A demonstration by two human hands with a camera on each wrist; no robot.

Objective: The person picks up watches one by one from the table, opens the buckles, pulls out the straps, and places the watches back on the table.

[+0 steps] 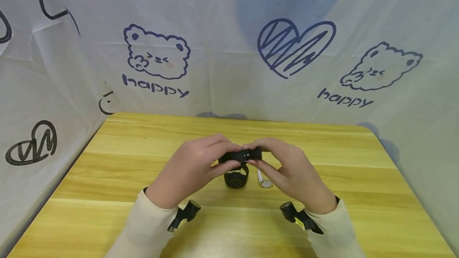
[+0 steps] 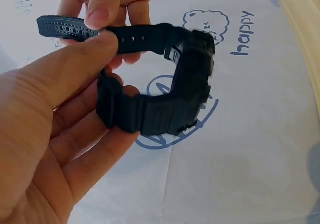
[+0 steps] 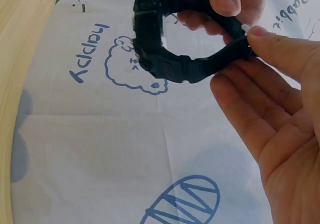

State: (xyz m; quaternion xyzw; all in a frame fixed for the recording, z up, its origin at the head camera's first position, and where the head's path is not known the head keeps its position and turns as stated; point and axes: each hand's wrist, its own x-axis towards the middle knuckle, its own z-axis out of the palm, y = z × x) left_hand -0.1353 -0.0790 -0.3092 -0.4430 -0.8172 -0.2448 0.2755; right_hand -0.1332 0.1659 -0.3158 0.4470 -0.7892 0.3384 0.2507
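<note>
The left hand [image 1: 197, 166] and right hand [image 1: 292, 170] meet fingertip to fingertip, both pinching the watch [image 2: 194, 71] between thumbs and fingers. It hangs in the air between them, its black, matte, rubbery strap curved into a rounded loop. The chunky case, with ridged, stepped edges, lies on the far side of the loop from the left thumb. A flat strap end, pierced with rows of small holes, runs out past that thumb, beside the right hand's fingers. A small, pale metallic glint shows at the right thumb's tip.

Below the fingertips, a second watch [image 1: 236, 180], also black, rests on the table [image 1: 118, 162] with its band arched upward. Just beneath the right hand lies a white watch [image 1: 266, 184] with a round, pale dial in a gold-toned rim. The tabletop under both hands has smooth yellow wood grain. Beyond them hangs a creased white cloth [image 1: 222, 63] printed with blue line-drawn bears and hearts.
</note>
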